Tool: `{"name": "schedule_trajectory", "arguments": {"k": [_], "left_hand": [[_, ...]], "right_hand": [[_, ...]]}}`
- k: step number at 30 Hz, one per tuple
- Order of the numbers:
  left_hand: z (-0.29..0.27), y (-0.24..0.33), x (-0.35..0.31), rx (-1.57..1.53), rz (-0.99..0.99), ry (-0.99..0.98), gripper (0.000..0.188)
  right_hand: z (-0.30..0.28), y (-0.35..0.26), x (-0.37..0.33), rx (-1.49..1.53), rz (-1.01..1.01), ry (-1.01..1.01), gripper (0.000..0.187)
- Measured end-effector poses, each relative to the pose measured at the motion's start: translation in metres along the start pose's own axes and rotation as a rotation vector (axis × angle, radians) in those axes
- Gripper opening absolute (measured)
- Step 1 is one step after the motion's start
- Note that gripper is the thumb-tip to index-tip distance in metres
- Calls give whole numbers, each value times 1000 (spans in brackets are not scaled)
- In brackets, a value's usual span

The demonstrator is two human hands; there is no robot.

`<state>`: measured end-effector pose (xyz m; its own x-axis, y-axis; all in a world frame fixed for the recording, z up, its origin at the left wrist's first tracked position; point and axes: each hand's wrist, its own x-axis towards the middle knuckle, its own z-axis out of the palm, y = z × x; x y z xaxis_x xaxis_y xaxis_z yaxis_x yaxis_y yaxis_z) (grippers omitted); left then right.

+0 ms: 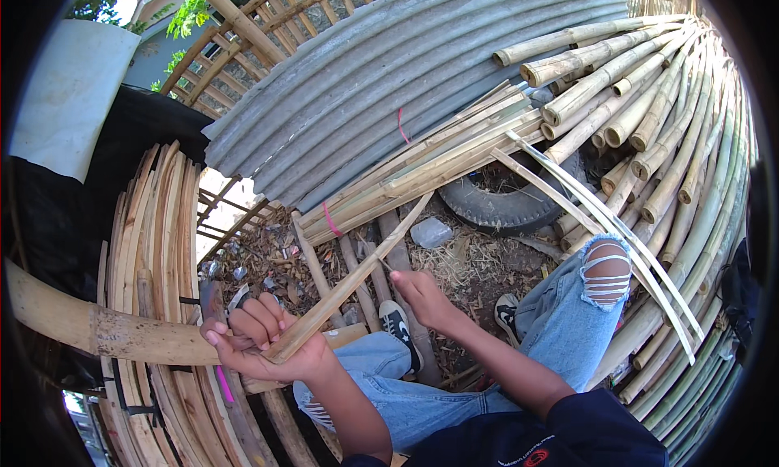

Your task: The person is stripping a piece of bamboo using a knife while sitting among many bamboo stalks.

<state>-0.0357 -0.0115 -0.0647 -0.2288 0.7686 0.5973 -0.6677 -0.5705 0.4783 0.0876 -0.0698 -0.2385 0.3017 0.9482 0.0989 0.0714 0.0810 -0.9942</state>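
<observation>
A split bamboo strip (353,284) slants up and away in front of me. Its near end lies in my left hand (272,337), whose fingers curl over the palm beside it. My right hand (426,299) is closed in a fist just right of the strip's middle. A short bit of thin metal blade (386,266) sticks out of that fist toward the strip's edge, seemingly a knife; its handle is hidden. Left of my left hand, a thick bamboo pole (150,337) reaches in from the side.
Two pale strips (600,223) lean over my right knee. Tied bamboo slats (430,171) lie ahead, near a tire (511,203). Many bamboo poles (641,126) are stacked on the right, split slats (154,240) on the left. Corrugated metal sheet (341,94) stands behind.
</observation>
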Motion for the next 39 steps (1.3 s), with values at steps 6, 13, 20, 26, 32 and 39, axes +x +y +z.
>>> {"name": "schedule_trajectory", "arguments": {"k": [6, 13, 20, 26, 32, 39], "left_hand": [[5, -3, -3, -18, -32, 27, 20], [-3, 1, 4, -30, -16, -29, 22], [-5, -3, 0, -45, -22, -40, 23], [-4, 2, 0, -51, -35, -25, 22], [-10, -1, 1, -43, -51, -64, 23], [-2, -1, 1, -41, -54, -32, 24]], "right_hand": [[-21, 73, 35, -198, 103, 274, 52], [11, 24, -6, -178, -136, 105, 45], [-34, 56, 22, -240, 293, 172, 63], [-5, -82, -28, -179, -38, -81, 60], [-33, -114, -8, -421, 195, -211, 57], [-45, -40, 17, -459, 217, -51, 55]]}}
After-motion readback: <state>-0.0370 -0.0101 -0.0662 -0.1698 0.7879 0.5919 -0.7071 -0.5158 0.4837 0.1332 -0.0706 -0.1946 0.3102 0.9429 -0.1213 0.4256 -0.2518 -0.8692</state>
